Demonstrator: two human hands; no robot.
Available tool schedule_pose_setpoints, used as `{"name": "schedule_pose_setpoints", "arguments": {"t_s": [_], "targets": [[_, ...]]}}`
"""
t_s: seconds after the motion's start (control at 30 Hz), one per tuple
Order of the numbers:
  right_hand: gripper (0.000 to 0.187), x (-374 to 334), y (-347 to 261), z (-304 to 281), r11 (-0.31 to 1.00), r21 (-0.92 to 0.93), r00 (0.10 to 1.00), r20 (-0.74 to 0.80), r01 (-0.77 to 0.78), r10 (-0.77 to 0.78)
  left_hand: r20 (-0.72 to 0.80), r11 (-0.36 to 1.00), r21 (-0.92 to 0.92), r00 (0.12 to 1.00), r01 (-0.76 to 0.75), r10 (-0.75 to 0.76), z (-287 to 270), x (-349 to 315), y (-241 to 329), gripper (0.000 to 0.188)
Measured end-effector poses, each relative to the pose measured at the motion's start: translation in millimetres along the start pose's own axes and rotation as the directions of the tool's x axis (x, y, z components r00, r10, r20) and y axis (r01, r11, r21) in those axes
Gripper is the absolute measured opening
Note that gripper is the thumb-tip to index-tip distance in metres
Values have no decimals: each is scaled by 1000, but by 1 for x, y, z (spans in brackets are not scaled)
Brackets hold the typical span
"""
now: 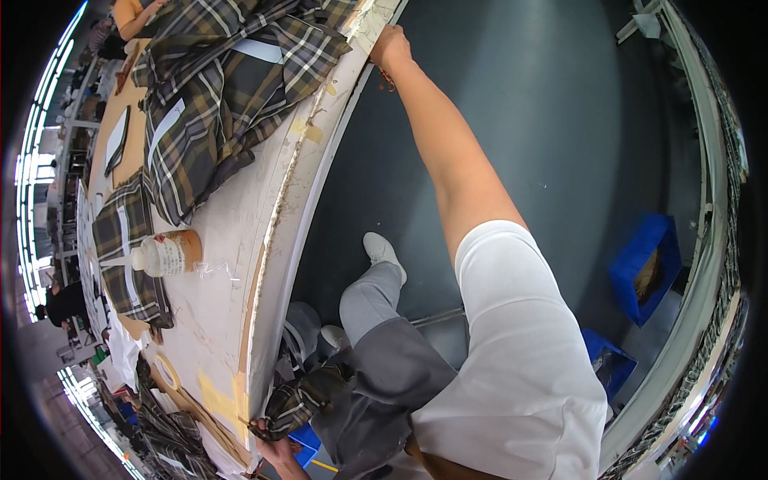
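At the far left, bright strip lights (36,172) curve down the rim, with a co-worker in black (64,304) beneath them. Next comes the pale tabletop (220,320), where a plaid strip (126,240) lies under the nozzle of a squeeze bottle (178,254) resting on its side, its contents amber. Above these spreads a heap of plaid cloth (204,140) with white pieces on it, and at its upper left shows another co-worker's arm (138,20). Low down, by the table's near corner, the left hand (276,450) pinches an edge of a dark plaid bundle (300,404), which hangs just beside the table, in front of the grey apron (392,372). A white shoe (384,252) stands on the dark floor (552,104). Farther up, the right hand (390,48) is curled at the table's edge (its fingers are partly hidden, so I cannot tell what they grip), a bracelet (387,78) at its wrist. Rightmost sit two blue bins (624,280).
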State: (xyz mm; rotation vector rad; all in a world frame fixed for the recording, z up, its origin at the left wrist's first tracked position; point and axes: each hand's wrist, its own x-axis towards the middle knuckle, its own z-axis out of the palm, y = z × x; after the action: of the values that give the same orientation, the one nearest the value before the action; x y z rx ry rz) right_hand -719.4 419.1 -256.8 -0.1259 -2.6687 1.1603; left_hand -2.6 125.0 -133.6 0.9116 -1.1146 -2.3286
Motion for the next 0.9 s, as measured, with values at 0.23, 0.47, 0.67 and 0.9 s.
{"name": "schedule_pose_setpoints", "arguments": {"t_s": [0.23,0.47,0.67,0.9], "targets": [[19,4,25,7,900,383,968,-49,-208,245,-188,998,51,982,-21,30,-10,-8,5,24],[22,-31,66,-27,455,788,907,316,-415,279,-169,1000,1,985,30,-29,-63,-7,11,27],[20,-92,56,-73,721,620,718,650,-310,-250,-239,999,54,971,-4,17,-52,-5,13,27],[30,-30,41,-30,955,262,976,125,139,-176,-177,999,47,984,17,-8,-53,-4,14,23]]}}
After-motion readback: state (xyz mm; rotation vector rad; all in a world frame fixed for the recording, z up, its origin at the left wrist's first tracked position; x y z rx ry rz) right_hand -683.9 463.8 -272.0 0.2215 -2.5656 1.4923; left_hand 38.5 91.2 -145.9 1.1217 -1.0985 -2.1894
